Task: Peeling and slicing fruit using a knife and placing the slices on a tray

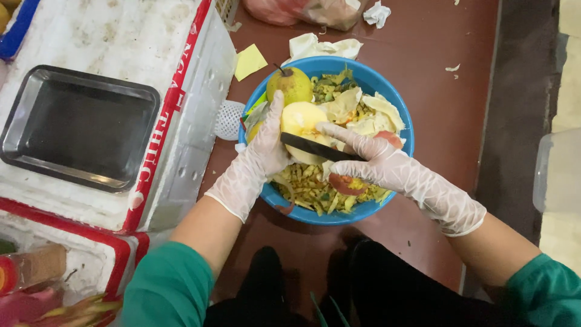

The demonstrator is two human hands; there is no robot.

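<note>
Two gloved hands over blue basin (pixel 396 115) of peelings: left hand (pixel 257 160) cups half-peeled yellow fruit (pixel 301 121), right hand (pixel 387 163) pinches dark knife (pixel 315 146) against it; peeling apparently midway, next needing fruit turned.

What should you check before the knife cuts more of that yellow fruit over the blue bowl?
1. Fruit held firmly: ok. The left hand cups the peeled yellow fruit from the side.
2. Knife under control: ok. The right hand has its grip on the dark knife, blade lying across the fruit.
3. Left fingers away from the edge: cannot tell. The thumb sits close to the blade tip.
4. Gloves on both hands: ok.
5. Bowl below to catch peels: ok. The blue bowl sits right under the fruit, already full of scraps.
6. Unpeeled green pear out of the way: ok, it rests at the bowl's far rim.
</note>
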